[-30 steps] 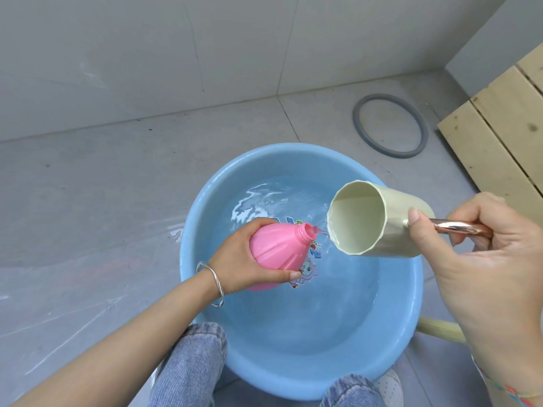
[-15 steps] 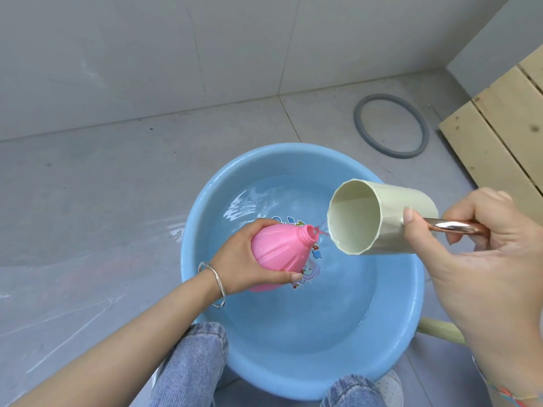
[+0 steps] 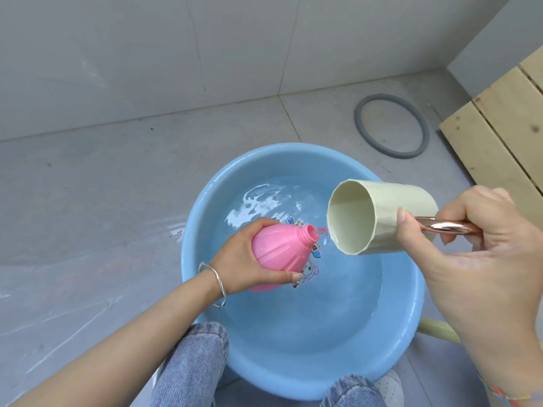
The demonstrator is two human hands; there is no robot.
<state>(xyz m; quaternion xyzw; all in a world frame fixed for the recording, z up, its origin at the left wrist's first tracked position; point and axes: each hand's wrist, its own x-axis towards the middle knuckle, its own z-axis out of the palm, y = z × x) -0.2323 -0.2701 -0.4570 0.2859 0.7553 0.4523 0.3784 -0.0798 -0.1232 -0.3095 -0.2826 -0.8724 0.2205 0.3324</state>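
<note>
Over the blue basin (image 3: pixel 396 318), near its middle, the left hand (image 3: pixel 244 259) wraps its fingers round the belly of a pink bottle (image 3: pixel 282 254). The bottle is tilted so that its open neck (image 3: pixel 310 232) points right toward a pale green cup (image 3: pixel 379 218). The right hand (image 3: pixel 476 259) grips the cup's rose-gold handle (image 3: pixel 443 226), fingers curled round it and thumb pressed on the cup wall. The cup lies almost on its side, its lip just beside the neck. A thin trickle seems to run between them, so the step in hand looks like filling the bottle from the cup. Little water shows in the cup, so the next move probably calls for scooping more from the basin while the bottle stays above it. No brand or label shows on the bottle or the cup. A cartoon sticker (image 3: pixel 308 271) on the basin floor is partly hidden by the bottle, and its small writing cannot be read.
</note>
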